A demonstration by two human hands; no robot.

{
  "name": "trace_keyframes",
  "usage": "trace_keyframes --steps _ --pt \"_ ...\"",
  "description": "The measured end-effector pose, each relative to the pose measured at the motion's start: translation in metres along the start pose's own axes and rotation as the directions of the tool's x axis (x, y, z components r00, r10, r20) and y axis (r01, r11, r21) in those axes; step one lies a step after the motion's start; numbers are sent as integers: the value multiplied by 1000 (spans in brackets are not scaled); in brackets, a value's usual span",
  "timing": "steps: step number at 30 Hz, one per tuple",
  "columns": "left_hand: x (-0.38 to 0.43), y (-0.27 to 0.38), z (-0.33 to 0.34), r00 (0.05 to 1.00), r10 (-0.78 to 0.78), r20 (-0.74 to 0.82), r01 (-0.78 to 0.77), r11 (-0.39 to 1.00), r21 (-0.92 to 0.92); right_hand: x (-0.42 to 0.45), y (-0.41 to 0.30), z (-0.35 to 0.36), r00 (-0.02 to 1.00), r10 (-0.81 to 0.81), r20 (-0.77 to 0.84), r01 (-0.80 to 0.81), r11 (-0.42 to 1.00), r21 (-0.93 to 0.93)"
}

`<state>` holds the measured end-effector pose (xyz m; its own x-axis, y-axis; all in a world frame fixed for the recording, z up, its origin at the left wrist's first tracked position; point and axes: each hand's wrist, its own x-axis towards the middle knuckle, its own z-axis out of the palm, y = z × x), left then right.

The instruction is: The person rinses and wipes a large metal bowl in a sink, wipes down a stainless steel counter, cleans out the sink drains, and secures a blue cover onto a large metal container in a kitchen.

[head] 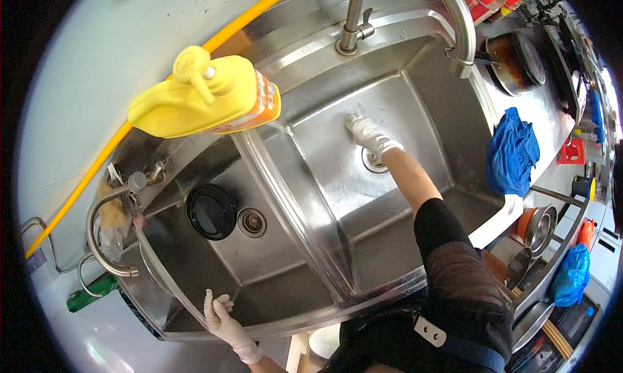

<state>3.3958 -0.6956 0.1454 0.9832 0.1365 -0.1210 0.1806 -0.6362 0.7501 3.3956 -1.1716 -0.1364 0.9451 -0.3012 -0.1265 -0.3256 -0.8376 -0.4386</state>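
A double-basin stainless steel sink [272, 193] lies before me. My right hand [368, 131], in a white glove, reaches down into the right basin [331, 173]. Its fingertips are at or just above the basin floor, beside the drain [375, 160], which my wrist partly covers. The fingers look curled, and whether they hold anything is hidden. My left hand [223, 319], gloved too, is at the front rim of the left basin [272, 256]. Its fingers are apart with nothing in them. A round black plastic dish [210, 211] sits in the left basin beside another drain [252, 222].
A large yellow jug [204, 100] with a pump top stands at the sink's back. Curved faucets [460, 32] overhang both basins. A yellow hose [97, 164] runs along the wall. To the right are a blue cloth [512, 151], a scorched pot [516, 64] and stacked metal bowls [541, 229].
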Motion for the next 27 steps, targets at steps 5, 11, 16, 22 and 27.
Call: trace_keyframes --steps 5,11,16,22,27 --pt "-6 -11 3 994 -110 -5 110 994 -26 -43 5 -5 820 114 561 92 941 -326" --pt "-9 -12 20 995 -72 66 77 994 -72 -24 97 -10 922 362 -139 -352 931 97" --pt "-17 -15 25 995 -63 80 70 994 -87 -64 62 20 989 135 65 -135 991 5" --pt "-19 -6 33 994 -74 76 80 994 -74 -130 45 4 985 103 138 -118 987 107" --pt "-23 -8 32 995 -46 94 54 995 -80 -147 40 -4 876 428 223 -401 902 -159"
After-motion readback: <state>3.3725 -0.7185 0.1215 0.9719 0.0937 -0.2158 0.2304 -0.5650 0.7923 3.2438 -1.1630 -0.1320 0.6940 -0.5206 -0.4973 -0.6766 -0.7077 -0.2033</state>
